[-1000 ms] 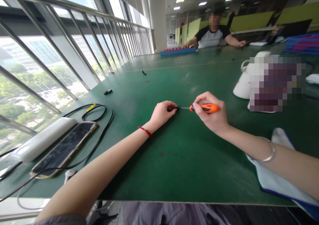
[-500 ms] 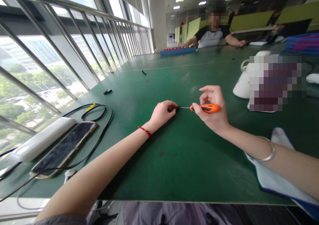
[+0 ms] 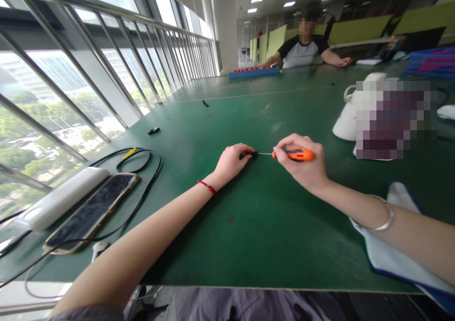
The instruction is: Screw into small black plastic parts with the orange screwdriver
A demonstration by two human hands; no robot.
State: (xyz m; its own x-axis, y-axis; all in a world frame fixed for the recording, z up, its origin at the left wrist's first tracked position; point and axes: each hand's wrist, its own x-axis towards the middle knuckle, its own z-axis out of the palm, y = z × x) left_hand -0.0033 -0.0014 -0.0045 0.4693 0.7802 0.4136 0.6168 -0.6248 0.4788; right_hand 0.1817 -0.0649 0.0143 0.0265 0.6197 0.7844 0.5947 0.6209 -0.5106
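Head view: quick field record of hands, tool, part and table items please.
left hand: pinches small black part on the green table
right hand: grips orange screwdriver, lying level, tip at the part
near left: phone, white power bank, black cable
right: white cloth, white pot
far end: another person seated by blue tray

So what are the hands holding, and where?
The right hand grips the screwdriver by its orange handle; the left hand pinches a small black part at the tip.
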